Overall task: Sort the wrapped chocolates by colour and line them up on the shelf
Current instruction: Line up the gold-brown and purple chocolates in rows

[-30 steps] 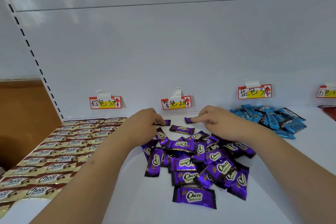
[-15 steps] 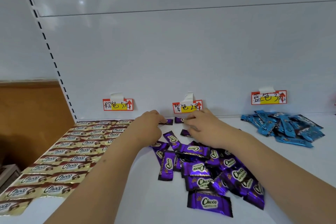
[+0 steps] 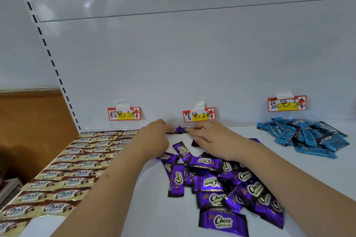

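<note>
My left hand and my right hand meet at the back wall of the white shelf, just under the middle price label. Each hand pinches one end of a small purple chocolate lying along the wall; the fingers hide most of the wrappers. A loose pile of purple chocolates lies in front of my hands, partly under my right forearm. Gold chocolates lie in neat rows on the left. A heap of blue chocolates sits at the right.
Three handwritten labels are taped to the back wall: the left label above the gold rows, the middle one, and the right label above the blue heap. A slotted shelf upright runs up the left. A brown wall shows beyond it.
Both hands have moved away from me, from above the purple pile to the back wall, carrying the small purple chocolates up against it. My head has shifted left and closer.
</note>
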`<state>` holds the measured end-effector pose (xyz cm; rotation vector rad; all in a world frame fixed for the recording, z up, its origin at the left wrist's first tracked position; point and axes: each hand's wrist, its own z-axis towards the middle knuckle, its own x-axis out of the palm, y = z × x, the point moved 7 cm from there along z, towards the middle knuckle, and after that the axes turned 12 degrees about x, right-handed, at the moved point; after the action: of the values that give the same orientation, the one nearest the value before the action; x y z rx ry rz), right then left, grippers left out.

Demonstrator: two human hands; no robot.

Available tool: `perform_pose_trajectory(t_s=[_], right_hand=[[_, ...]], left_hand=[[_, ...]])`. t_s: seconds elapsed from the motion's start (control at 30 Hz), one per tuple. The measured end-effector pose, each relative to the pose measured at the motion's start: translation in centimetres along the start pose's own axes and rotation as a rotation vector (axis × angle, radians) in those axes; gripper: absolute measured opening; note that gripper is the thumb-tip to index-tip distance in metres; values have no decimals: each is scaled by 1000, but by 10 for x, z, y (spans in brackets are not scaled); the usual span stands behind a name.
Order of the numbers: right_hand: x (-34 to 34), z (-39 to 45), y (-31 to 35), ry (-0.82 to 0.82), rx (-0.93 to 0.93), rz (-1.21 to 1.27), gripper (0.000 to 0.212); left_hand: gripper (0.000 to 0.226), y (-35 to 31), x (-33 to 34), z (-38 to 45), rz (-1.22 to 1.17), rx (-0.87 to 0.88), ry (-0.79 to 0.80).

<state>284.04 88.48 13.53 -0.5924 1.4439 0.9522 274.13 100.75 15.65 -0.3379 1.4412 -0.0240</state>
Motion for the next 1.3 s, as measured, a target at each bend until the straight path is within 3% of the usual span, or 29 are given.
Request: perform_pose_trajectory(t_s=[0.2,0.27,0.37,0.47,0.6,0.87,1.03,1.1,1.2,1.3], right_hand=[[-42,-13,-5,-121,74,86,29],[-49,-19,-12,-95,132,109,24],[-38,-25,-14,57,158,82,35],[-35,-28,-10,98,133,89,33],[-36,-28,-9,99,132,171,25],[-42,-27,-18,55,190,295,23],[-45,-25,-29,39,259,475,7],[-44,-26,-32,84,316,712,11],[-41,-27,-33,187,366,1015,38],[-42,-27,-36,184,385,1049,38]], left_hand=[[32,-14,-17,-4,-108,129,-134],[26,-22,-14,-8,-173,169,-46],[35,-27,-2,-14,-194,142,171],[37,-27,0,-17,-227,111,241],[23,-20,1,-15,-213,108,193],[20,-20,-3,-10,-293,122,40],[6,-27,-9,-6,-387,161,-73],[6,-28,-14,-4,-453,146,-138],[11,-27,-16,-5,-628,92,-213],[14,-28,-12,-6,-778,48,-242]])
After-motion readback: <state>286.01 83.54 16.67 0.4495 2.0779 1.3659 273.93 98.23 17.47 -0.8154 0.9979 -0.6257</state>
